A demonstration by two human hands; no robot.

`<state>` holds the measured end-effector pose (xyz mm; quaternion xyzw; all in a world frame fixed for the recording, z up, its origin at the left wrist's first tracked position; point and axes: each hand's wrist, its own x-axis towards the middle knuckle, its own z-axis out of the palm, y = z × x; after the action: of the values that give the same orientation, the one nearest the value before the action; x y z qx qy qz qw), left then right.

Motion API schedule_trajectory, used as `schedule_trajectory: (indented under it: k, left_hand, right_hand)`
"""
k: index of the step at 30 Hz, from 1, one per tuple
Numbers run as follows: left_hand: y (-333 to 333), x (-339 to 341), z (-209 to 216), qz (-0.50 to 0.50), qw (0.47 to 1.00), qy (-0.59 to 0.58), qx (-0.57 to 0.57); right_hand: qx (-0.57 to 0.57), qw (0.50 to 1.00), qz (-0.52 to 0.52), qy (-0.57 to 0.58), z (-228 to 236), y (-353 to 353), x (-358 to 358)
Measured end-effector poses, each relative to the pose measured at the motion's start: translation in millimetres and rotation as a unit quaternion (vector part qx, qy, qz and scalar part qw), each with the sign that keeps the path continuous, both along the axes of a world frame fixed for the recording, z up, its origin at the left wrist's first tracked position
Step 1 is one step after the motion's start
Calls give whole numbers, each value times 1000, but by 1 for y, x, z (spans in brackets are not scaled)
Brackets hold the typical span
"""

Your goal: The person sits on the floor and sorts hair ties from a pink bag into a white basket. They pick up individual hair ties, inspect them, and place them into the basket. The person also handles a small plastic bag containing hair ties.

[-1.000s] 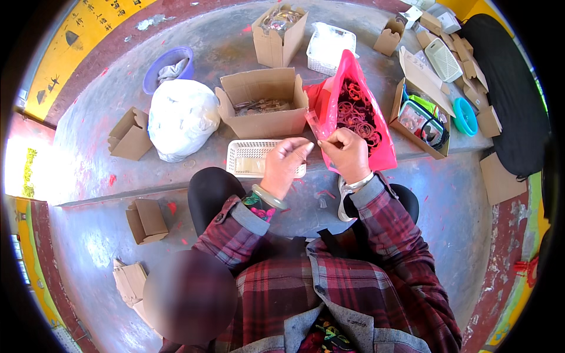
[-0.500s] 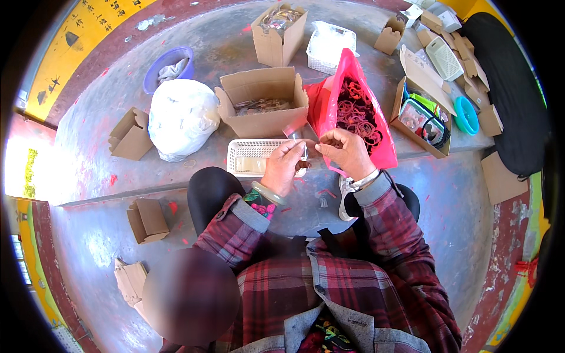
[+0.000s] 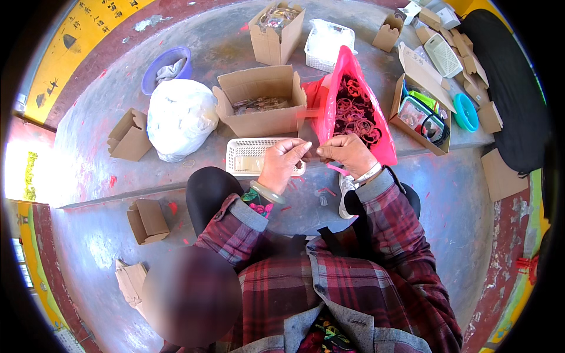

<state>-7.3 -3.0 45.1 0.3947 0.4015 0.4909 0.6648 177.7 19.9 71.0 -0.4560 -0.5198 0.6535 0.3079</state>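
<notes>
My left hand (image 3: 283, 161) and my right hand (image 3: 351, 154) meet in front of me, fingers closed in a pinch, with the fingertips a small gap apart. What they pinch is too small to make out; a bit of something dark shows below the left fingers. Under the left hand lies a white slotted basket (image 3: 238, 156), partly covered by it. Just beyond the right hand stands an open pink plastic bag (image 3: 385, 142) full of reddish and dark loops. An open cardboard box (image 3: 259, 125) behind the basket holds small clear-wrapped pieces.
To the left are a stuffed white plastic bag (image 3: 179, 120), a purple basin (image 3: 185, 56) and an empty carton (image 3: 128, 136). At right sit a filled carton (image 3: 412, 132) and a teal basin (image 3: 465, 113). Farther back are a tall carton (image 3: 273, 46) and a white basket (image 3: 329, 56). A step edge (image 3: 118, 192) crosses the floor.
My left hand has turned slightly, and its fingertips now point more toward the right hand. A clear strip near the fingers has shifted and shows less plainly.
</notes>
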Motion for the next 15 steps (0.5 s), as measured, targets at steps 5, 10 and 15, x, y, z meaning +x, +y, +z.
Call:
schedule_trajectory:
  k: [5, 10, 15]
  left_hand:
    - [0, -3, 0, -35, 998, 30, -30]
    - [-1, -2, -2, -31, 998, -1, -60]
    - [0, 1, -4, -14, 996, -54, -75]
  right_hand:
    - [-7, 998, -38, 44, 2, -2, -2]
    - [24, 999, -39, 5, 5, -3, -1]
    - [36, 999, -41, 2, 3, -4, -4]
